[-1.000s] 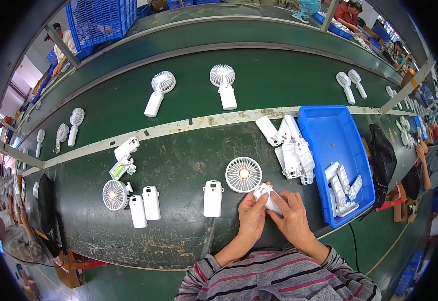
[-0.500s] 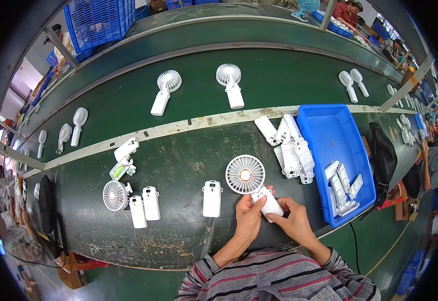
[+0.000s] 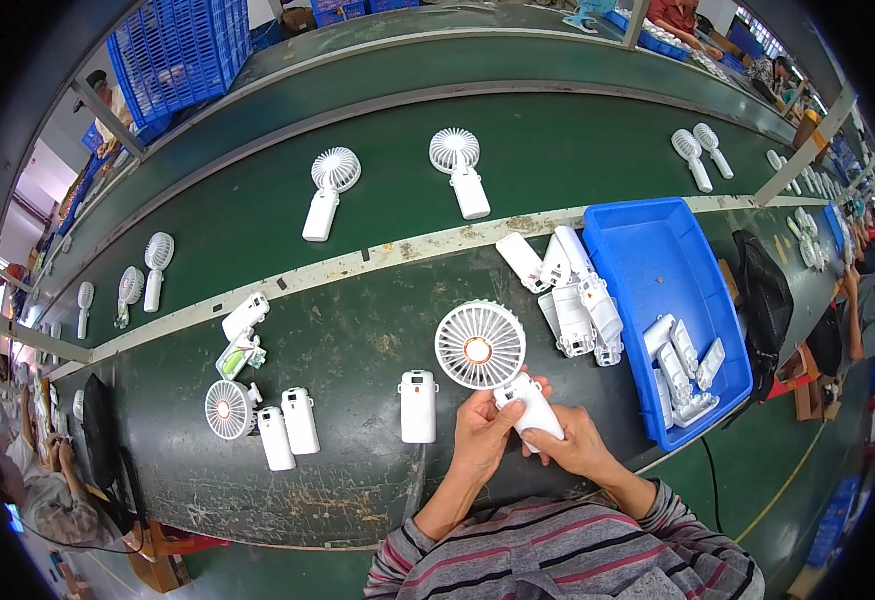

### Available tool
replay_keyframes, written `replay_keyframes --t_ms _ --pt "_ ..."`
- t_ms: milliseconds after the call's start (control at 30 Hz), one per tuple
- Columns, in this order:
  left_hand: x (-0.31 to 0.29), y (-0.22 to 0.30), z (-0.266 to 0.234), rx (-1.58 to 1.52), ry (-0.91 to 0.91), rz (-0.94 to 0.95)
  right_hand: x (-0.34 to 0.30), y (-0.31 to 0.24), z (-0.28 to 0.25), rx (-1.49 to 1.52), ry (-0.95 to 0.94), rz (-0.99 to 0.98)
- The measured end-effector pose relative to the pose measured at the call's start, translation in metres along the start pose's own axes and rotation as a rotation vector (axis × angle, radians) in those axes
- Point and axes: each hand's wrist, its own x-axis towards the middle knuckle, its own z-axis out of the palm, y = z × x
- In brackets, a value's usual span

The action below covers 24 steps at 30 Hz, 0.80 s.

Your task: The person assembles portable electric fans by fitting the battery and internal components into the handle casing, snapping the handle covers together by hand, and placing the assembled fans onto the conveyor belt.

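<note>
A white handheld fan (image 3: 479,346) with a round grille and an orange-ringed hub is held above the bench close to me. My left hand (image 3: 484,432) is closed round the left side of its handle, thumb on the front. On the right, my right hand (image 3: 569,441) grips the handle's lower end. Left of my hands a white handle shell (image 3: 418,407) lies on the bench. Farther left are two more handle shells (image 3: 299,421), a fan head (image 3: 228,409) lying beside them, and an opened handle (image 3: 240,354) showing a green part.
A blue tray (image 3: 719,300) at right holds several white shells, with a pile of white casings (image 3: 574,320) against its left side. Several white fans (image 3: 455,150) lie on the green belt (image 3: 392,180) beyond a pale rail (image 3: 397,255). A black bag (image 3: 762,290) sits right of the tray.
The fan in my hands appears slightly larger and nearer. Both hands keep their hold on its handle. My view has shifted a little; the things on the bench lie as before.
</note>
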Motion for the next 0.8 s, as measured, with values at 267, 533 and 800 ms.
replay_keyframes --t_ms 267,533,800 --pt "-0.004 0.002 -0.01 0.115 -0.025 0.048 0.003 -0.001 0.015 -0.199 0.193 -0.152" --pt "-0.003 0.015 -0.005 -0.017 0.005 -0.018 0.009 -0.005 0.013 -0.055 0.101 -0.017" --pt "-0.007 0.013 -0.011 0.001 0.008 0.034 0.009 -0.01 0.021 -0.043 0.11 -0.11"
